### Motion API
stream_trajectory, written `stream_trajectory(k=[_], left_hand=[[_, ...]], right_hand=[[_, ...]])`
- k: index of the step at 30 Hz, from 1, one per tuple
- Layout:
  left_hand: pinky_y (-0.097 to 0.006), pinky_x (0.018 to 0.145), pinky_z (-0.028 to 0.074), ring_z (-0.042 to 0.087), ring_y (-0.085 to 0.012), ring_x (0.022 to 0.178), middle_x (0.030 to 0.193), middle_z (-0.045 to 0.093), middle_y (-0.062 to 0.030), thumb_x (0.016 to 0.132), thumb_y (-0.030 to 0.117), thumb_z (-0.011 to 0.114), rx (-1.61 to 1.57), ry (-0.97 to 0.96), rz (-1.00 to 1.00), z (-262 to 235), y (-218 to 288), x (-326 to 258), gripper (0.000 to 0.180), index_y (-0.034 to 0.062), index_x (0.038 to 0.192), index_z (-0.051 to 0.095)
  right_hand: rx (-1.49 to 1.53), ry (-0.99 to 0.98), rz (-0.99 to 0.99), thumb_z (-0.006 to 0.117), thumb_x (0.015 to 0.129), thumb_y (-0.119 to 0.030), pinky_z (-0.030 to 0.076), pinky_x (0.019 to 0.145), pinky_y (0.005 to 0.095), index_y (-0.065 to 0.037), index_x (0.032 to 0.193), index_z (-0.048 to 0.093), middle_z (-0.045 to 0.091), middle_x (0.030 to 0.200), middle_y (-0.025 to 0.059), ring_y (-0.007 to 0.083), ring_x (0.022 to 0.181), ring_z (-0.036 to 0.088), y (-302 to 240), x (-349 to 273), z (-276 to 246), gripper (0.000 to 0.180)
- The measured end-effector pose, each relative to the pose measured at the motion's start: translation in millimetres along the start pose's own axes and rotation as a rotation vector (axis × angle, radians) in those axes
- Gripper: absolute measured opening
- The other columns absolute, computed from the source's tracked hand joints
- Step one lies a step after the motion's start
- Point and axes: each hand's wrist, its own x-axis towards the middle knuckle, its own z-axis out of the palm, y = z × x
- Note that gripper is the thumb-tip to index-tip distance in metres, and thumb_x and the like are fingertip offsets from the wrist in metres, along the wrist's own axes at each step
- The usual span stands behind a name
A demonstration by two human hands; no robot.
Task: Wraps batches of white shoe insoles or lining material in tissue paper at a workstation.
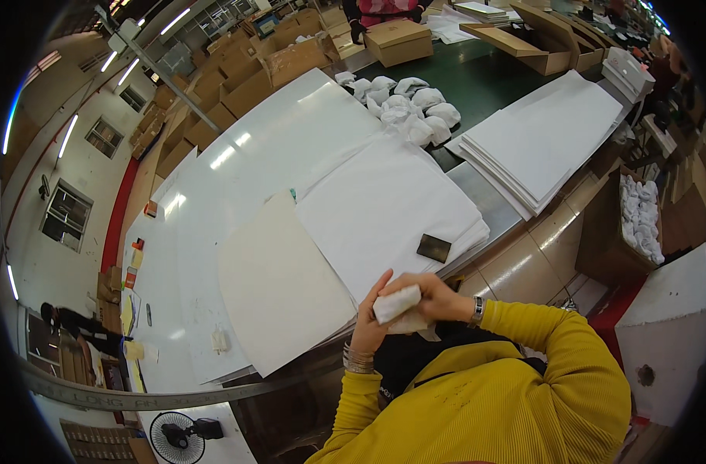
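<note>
Nearest me are the yellow sleeves (pixel 360 402), and just beyond them I have both hands raised in front of the body, by the table's near edge. The bundle (pixel 398 304), small and white, sits between them. My left hand (pixel 368 321), with bracelets at its wrist, is curled round the bundle's left side, one finger pointing up past it. My right hand (pixel 442 298), with a watch (pixel 477 311) on its wrist, comes in from the other side and is closed on it too; its fingertips are mostly hidden, and I cannot tell how hard either hand presses.

Just past the hands, a dark block (pixel 433 248) lies on the white paper (pixel 368 201), near the edge of that stack. A cream sheet (pixel 275 278) lies against the paper's left side, on the glossy table (pixel 182 263). To my right, a carton (pixel 600 240) holds white wraps (pixel 639 216), and a card stack (pixel 546 135) slants beside the paper.

Beyond the paper I see a heap of white lumps (pixel 403 108), partly over a green surface (pixel 476 77). Across it, a co-worker's dark-covered hand (pixel 357 32) is beside a brown box (pixel 401 42). Farther off, cartons (pixel 244 85) crowd the floor.
</note>
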Motion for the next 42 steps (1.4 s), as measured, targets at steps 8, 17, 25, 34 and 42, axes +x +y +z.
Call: stream_trajectory(k=[8,17,25,34,42], left_hand=[[-0.03,0.091,0.048,0.058,-0.0188,0.106,0.122,0.057,-0.0134,0.089,0.006,0.055,-0.129,-0.088,-0.088,-35.5,-29.3,12.0,0.042,-0.0019,0.13,0.048],[-0.037,0.087,0.052,0.055,-0.0228,0.108,0.122,0.052,-0.0095,0.087,0.019,0.06,-0.464,-0.062,-0.386,-34.9,-56.1,-25.7,0.047,0.0064,0.128,0.043],[-0.037,0.098,0.044,0.048,-0.0265,0.121,0.14,0.041,-0.0135,0.084,0.027,0.064,-0.522,-0.017,0.083,-0.4,3.6,-24.8,0.07,0.004,0.14,0.029],[-0.026,0.084,0.051,0.062,-0.0148,0.091,0.103,0.063,-0.0085,0.077,-0.004,0.069,-0.177,0.173,0.1,-6.3,-33.2,-9.4,0.042,-0.0032,0.117,0.054],[-0.025,0.079,0.048,0.059,-0.0112,0.088,0.099,0.064,-0.0054,0.081,0.001,0.068,0.147,0.164,-0.069,-32.2,-68.0,-17.5,0.029,-0.004,0.109,0.061]], right_hand=[[-0.52,-0.137,-0.408,0.072,0.071,-0.001,0.045,0.09,0.0372,-0.009,0.109,0.061,0.06,0.108,0.0078,0.0283,0.107,0.052,3.5,6.2,-7.8,0.041],[-0.843,-0.49,-0.535,0.085,0.057,-0.03,0.043,0.085,0.0403,-0.019,0.124,0.052,0.04,0.129,0.0137,0.0315,0.104,0.05,-14.1,1.8,-14.2,0.075],[-0.401,-0.119,-0.184,0.082,0.067,-0.031,0.046,0.072,0.0332,-0.011,0.112,0.063,0.054,0.097,0.0109,0.0251,0.086,0.055,-12.4,-3.0,-2.4,0.053],[-0.233,0.183,0.007,0.068,0.083,-0.026,0.046,0.059,0.029,-0.007,0.131,0.047,0.062,0.079,0.0116,0.0202,0.066,0.06,-2.7,2.0,10.0,0.056],[-0.29,-0.163,0.387,0.061,0.088,-0.037,0.048,0.061,0.0294,0.0,0.105,0.058,0.062,0.074,0.012,0.0177,0.068,0.061,40.6,-17.2,-16.6,0.041]])
